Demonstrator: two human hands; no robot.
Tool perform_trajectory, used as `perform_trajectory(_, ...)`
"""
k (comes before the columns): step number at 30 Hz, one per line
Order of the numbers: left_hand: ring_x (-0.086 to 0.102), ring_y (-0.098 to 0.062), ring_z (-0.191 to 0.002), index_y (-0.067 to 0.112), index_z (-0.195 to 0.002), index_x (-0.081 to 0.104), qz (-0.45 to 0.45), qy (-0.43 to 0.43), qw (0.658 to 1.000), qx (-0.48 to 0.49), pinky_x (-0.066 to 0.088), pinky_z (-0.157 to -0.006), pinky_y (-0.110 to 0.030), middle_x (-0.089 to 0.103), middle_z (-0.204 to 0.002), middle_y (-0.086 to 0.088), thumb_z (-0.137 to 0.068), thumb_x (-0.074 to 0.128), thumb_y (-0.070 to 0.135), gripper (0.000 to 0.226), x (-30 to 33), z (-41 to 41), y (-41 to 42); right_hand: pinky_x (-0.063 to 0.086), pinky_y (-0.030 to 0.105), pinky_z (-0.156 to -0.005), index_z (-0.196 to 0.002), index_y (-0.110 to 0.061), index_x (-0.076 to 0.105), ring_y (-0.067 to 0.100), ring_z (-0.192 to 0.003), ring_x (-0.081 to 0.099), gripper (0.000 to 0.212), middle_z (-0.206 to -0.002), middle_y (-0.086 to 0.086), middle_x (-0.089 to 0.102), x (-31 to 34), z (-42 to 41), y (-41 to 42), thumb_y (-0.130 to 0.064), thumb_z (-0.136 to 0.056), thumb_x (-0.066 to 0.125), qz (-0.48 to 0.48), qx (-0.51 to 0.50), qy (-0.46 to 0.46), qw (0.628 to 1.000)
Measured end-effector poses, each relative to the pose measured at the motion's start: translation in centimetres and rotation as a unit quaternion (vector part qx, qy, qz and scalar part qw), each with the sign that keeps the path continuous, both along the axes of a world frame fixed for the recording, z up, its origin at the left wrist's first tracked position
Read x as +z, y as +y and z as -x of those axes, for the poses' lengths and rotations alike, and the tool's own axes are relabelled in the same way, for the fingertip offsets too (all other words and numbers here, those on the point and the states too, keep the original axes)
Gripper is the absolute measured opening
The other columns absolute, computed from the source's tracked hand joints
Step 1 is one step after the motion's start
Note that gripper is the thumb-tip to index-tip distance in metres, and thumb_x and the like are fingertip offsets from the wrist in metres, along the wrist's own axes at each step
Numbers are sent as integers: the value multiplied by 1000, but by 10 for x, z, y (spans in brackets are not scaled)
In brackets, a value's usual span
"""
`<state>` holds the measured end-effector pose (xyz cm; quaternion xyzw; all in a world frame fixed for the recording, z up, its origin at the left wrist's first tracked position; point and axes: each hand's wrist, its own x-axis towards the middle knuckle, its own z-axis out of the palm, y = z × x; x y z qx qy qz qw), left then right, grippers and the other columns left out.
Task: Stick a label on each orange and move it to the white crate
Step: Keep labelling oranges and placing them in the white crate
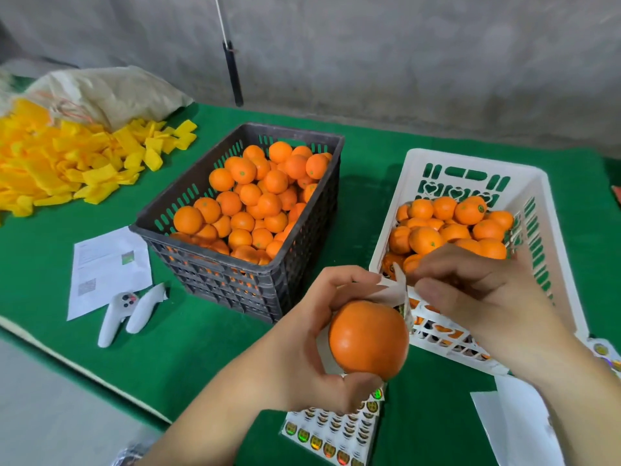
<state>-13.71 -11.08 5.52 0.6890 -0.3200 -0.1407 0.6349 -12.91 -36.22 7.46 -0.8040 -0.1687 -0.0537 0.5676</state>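
Note:
My left hand (pixel 302 334) grips an orange (pixel 369 339) above the table's near edge, together with a curled strip of label backing (pixel 398 290) held behind the fruit. My right hand (pixel 470 290) reaches in from the right and its fingertips pinch at the top of that strip; whether a label is on a fingertip I cannot tell. The white crate (pixel 477 166) stands at the right with several oranges in it, some bearing small green labels. The dark crate (pixel 201 183) in the middle is heaped with oranges. A sheet of round labels (pixel 336 432) lies under my left hand.
Yellow foam sleeves (pixel 67 163) are piled at the far left beside a pale sack (pixel 111 92). A printed paper (pixel 107 267) and two white controllers (pixel 131 311) lie left of the dark crate. White backing paper (pixel 517 428) lies at the near right. The table has green cloth (pixel 369 139).

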Motion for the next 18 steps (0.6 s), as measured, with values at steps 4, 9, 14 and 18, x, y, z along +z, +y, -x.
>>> perform_trajectory(4, 55, -26, -135, 30, -150, 30, -42, 2, 999, 0, 56, -99, -35, 49, -153, 3, -79, 84, -4, 96, -3, -2, 0, 50, 18, -72, -104, -38, 78, 9, -91, 68, 21, -100, -14, 70, -2, 6, 9, -53, -94, 67, 136, -15, -101, 985)
perform_trajectory(9, 56, -29, -135, 33, -151, 26, -38, 8, 999, -14, 54, -102, -39, 51, -153, 0, -78, 83, -7, 100, -2, -3, 0, 49, 17, -73, -109, -34, 80, 14, -92, 70, 15, -102, -8, 74, -1, 2, -7, -35, -99, 68, 84, 37, -42, 995)
perform_trajectory(14, 59, -34, -131, 31, -151, 28, -18, 30, 999, 8, 56, -99, -54, 52, -152, -6, -79, 81, 8, 92, -8, -3, 0, 55, 24, -73, -97, -37, 81, 15, -82, 70, 18, -93, -3, 76, -3, 0, -8, -27, -93, 67, -30, 7, -11, 999)
perform_trajectory(18, 64, -34, -124, 37, -149, 30, 20, 82, 994, 66, 59, -95, -46, 60, -141, -6, -80, 89, 34, 91, -10, -5, -7, 50, 7, -79, -97, -48, 77, 0, -85, 71, 13, -96, -22, 77, 1, 15, 12, -37, -94, 71, -12, -197, -133, 971)
